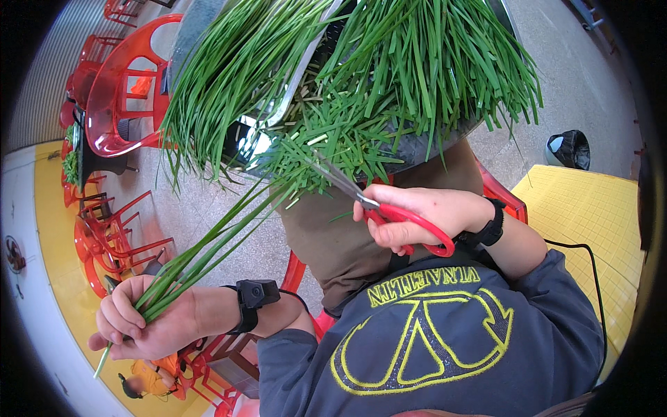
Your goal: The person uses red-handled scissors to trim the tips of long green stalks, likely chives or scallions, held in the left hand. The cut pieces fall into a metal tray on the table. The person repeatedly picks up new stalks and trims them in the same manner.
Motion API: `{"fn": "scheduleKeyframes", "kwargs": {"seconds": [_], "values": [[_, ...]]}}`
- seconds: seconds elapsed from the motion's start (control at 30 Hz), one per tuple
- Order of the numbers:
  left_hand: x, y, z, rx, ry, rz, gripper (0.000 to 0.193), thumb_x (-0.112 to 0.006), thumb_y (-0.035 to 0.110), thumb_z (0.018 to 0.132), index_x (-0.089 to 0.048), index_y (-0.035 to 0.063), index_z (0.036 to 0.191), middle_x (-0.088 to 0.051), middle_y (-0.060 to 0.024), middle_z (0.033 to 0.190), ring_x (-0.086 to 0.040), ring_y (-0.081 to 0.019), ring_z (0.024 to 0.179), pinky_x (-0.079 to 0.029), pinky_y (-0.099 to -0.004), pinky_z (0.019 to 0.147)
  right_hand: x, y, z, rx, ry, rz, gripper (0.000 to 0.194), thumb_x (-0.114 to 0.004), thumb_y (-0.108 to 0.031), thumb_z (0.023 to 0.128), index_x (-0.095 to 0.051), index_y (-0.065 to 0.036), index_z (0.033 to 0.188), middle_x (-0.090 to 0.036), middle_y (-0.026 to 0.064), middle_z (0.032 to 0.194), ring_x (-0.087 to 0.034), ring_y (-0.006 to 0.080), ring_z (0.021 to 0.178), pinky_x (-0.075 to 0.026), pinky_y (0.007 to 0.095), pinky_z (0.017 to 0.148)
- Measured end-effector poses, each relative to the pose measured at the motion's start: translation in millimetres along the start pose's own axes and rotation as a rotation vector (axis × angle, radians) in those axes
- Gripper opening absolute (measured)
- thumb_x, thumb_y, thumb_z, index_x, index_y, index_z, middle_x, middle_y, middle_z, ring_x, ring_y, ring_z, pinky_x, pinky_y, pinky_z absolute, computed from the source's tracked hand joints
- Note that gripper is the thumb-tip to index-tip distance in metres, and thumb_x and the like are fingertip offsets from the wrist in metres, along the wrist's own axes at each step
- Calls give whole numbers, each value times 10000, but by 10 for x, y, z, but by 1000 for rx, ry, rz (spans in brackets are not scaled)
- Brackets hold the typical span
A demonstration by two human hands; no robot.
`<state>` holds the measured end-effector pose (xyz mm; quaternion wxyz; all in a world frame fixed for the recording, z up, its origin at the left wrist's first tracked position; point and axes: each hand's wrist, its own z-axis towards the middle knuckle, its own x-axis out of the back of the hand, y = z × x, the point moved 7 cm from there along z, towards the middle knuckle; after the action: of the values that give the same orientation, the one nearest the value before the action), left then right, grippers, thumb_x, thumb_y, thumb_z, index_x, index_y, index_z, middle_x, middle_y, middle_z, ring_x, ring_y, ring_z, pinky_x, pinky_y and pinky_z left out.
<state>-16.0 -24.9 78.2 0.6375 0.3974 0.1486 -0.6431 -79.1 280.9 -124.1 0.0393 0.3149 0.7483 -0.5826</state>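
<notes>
My left hand [148, 318] grips a small bunch of long green garlic chives [208, 245], low on the left. The bunch slants up to the right, its leaf tips over the cut pieces. In my right hand [417, 213] are red-handled scissors [388, 211], their blades aimed up-left over the cut chives. Whether the blades are parted is hard to tell. A pile of short chive pieces [338, 130] lies at the table's near edge. Behind it rest two big heaps of uncut chives, a left heap [234, 78] and a right heap [432, 57].
A metal bar [305, 68] runs between the heaps. Leaves overhang the round table's edge [427, 151], above my lap. Red plastic chairs [125, 99] stand on the left. On the right are a yellow tabletop [583, 208] and a black-lined bin [570, 148]. A person in orange [151, 378] is at lower left.
</notes>
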Motion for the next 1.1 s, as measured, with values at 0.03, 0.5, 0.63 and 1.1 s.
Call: {"fn": "scheduleKeyframes", "kwargs": {"seconds": [0.03,0.5,0.63,1.1], "values": [[8,2,3,0,-2,-1,200,-579,129,1058,-559,95,862,-574,27,686,-483,-55,513,-411,-196,480,8,26,-7,-47,-14,-107,567,-664,-535,1049,-500,-72,1333,-584,23,880,-608,116,716,-532,304,639],[-59,-47,-62,25,-104,-28,262,-526,311,1126,-648,81,1103,-536,28,768,-463,-62,540,-404,-206,493,-63,-31,-26,-28,-41,137,491,-694,-306,1068,-460,-38,1405,-564,5,981,-559,89,848,-501,261,771],[-85,-109,-119,93,-119,-35,172,-559,240,1105,-632,93,1059,-539,42,767,-453,-61,539,-410,-217,501,-60,-46,-27,-61,-30,116,463,-663,-314,1083,-467,-33,1395,-557,11,954,-564,85,772,-500,249,700],[7,-22,-24,26,-135,-56,351,-506,381,1145,-662,68,1178,-540,25,808,-455,-65,543,-415,-206,510,-90,-16,-65,-10,-144,184,529,-619,-435,1098,-470,-9,1373,-593,42,917,-596,124,733,-517,279,693]]}}
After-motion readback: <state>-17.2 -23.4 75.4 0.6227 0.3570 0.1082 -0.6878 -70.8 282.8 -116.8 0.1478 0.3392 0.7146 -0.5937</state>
